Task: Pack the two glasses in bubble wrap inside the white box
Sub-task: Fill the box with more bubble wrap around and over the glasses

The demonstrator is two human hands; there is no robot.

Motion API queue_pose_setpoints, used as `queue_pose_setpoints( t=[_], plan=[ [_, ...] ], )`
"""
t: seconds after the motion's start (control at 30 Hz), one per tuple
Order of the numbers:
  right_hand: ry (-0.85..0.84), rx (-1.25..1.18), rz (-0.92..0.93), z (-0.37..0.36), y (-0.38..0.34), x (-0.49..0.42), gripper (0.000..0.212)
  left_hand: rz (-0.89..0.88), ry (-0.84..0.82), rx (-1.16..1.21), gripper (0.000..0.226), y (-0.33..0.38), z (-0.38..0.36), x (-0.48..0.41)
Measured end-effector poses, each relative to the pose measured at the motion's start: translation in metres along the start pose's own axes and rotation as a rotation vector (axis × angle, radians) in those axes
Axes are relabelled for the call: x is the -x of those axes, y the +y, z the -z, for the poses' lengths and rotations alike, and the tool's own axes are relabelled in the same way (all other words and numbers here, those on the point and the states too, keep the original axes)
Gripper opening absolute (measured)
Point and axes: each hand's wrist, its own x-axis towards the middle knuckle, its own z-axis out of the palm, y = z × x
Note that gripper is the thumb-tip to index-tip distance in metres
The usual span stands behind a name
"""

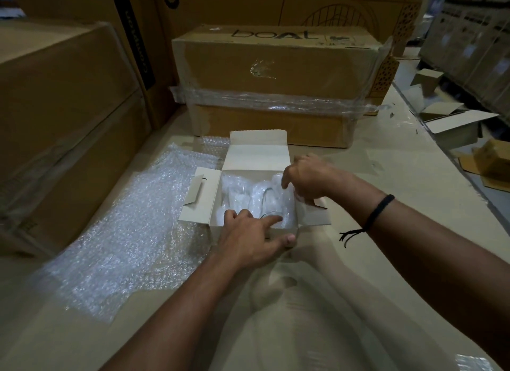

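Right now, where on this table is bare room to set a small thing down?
Best patch: the bare table right of the box, bordered by the taped carton behind and the right arm in front. A second strip lies near you, in front of the wrap sheet. Crowded: the box itself, filled by wrapped glasses, left hand and right hand.

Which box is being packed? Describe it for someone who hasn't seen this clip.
Find the big taped carton printed boAt; directly in front of it sits the white box. Unlike the brown cartons around, it is white, flaps open, holds bubble wrap, and the left hand and right hand are at it.
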Motion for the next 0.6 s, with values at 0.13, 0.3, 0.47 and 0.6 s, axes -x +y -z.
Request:
queue_pose_setpoints(
  t=[0.13,0.3,0.47,0.6],
  plan=[
    [-0.129,0.028,0.002,-0.014,-0.011,-0.016,0.048,-0.013,-0.033,-0.016,0.077,0.002,0.003,0.000],
    [-0.241,-0.147,-0.032,-0.003,-0.008,-0.027,0.036,0.005,-0.077,-0.141,0.077,0.016,0.002,-0.007],
    [-0.011,-0.370,-0.092,0.010,0.000,-0.028,0.038,0.060,-0.103,-0.159,0.084,0.028,-0.002,-0.014],
    [-0.173,-0.180,-0.087,0.000,-0.013,-0.031,0.028,0.062,-0.052,-0.161,0.082,0.032,-0.004,-0.011]
  ],
)
